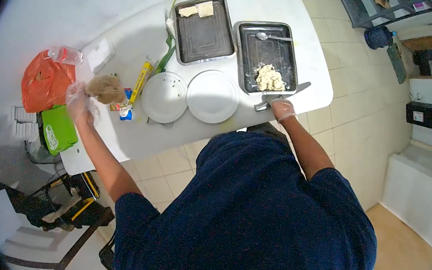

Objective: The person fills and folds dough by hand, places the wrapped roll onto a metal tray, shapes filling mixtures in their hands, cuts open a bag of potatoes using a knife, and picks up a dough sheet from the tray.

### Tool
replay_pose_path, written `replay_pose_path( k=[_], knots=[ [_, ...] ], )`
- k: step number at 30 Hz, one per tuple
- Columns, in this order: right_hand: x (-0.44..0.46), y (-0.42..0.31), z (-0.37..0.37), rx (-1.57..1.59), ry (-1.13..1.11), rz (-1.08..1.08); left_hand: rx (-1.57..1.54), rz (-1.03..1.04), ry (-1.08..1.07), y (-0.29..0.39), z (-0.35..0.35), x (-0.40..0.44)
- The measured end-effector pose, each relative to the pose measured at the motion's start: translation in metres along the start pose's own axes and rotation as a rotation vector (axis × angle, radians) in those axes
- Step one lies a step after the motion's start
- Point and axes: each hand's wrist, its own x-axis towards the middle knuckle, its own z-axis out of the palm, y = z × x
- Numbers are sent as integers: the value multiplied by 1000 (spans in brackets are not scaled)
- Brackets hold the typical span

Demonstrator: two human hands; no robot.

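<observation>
My left hand [78,103], in a clear plastic glove, is at the table's left side. Its fingers close on the edge of a brown, rounded bundle [106,89] that looks like a plastic bag with something inside. My right hand [283,110], also gloved, is closed around a knife at the front edge; the blade [302,87] points up and right. Just beyond this hand, a dark metal tray [247,65] holds a pale, lumpy mash [270,79] and a spoon [263,36]. Another tray [201,40] has two pale flat pieces [205,9] at its top.
Two white plates [212,96] [165,97] lie side by side in front of the trays. A yellow box [141,79], green leaves [167,55] and a small blue-and-white packet [125,109] are nearby. At left are an orange bag [45,82], a plastic bottle [67,55] and a green bag [59,129].
</observation>
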Motion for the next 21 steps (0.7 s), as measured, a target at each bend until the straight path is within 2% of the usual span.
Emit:
replay_pose_path(
  k=[2,4,5,6,7,11,13,16,17,20,21],
  knots=[
    [-4,1,-5,18,40,-37,-88,-8,-69,-21,17,-4],
    [-12,5,-4,79,131,-85,23,-74,-96,13,52,-47],
    [-11,8,-1,31,76,-71,79,-107,-113,25,65,-62],
    [-6,14,8,-16,19,-55,-140,-119,-176,1,74,-64],
    [-4,19,17,-63,-39,-38,-102,-112,-212,7,87,-75],
    [-21,40,34,37,85,-68,-65,-216,-272,19,143,-127],
    [-49,39,12,66,157,-57,-154,-259,-294,18,167,-148],
    [-77,49,-19,141,476,-221,-155,-268,-365,15,196,-175],
    [-77,62,-15,316,451,-227,-129,-261,-393,15,203,-182],
    [-89,74,-37,471,632,-175,-377,-355,-374,-1,230,-202],
    [-91,77,-52,513,782,-227,-275,-357,-413,6,237,-206]
  ],
)
